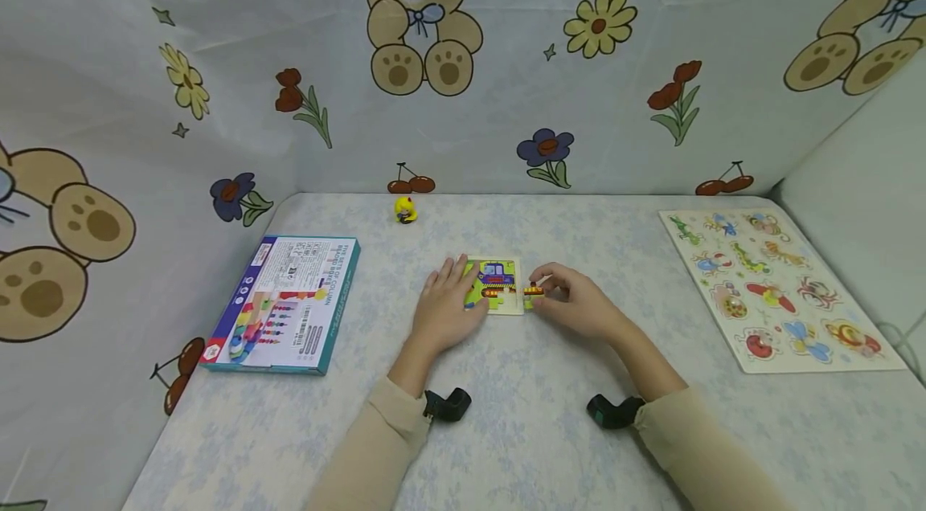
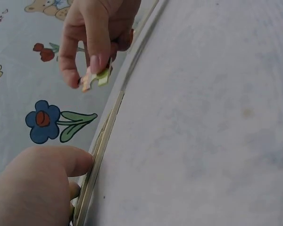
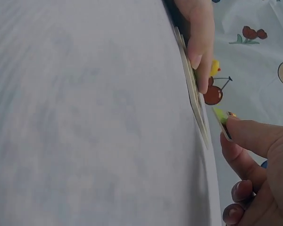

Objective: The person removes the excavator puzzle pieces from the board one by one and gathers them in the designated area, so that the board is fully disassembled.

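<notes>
A small jigsaw puzzle board (image 1: 512, 304) with a purple vehicle picture on green and yellow lies flat mid-table. My left hand (image 1: 450, 304) rests on its left side with the fingers stretched out, covering that part of the picture. Just off the board's right edge, my right hand (image 1: 575, 302) pinches a puzzle piece (image 1: 533, 291) between thumb and fingers. In the left wrist view the puzzle piece (image 2: 104, 76) is raised above the surface, its green and orange face and knobbed edge showing. The right wrist view shows the piece (image 3: 220, 117) tilted at the fingertips.
A boxed toy (image 1: 289, 302) lies at the left of the table. On the right is a large board (image 1: 788, 286) with insect and animal pictures. A small yellow duck figure (image 1: 405, 210) sits near the back edge, before the patterned cloth (image 1: 492, 109).
</notes>
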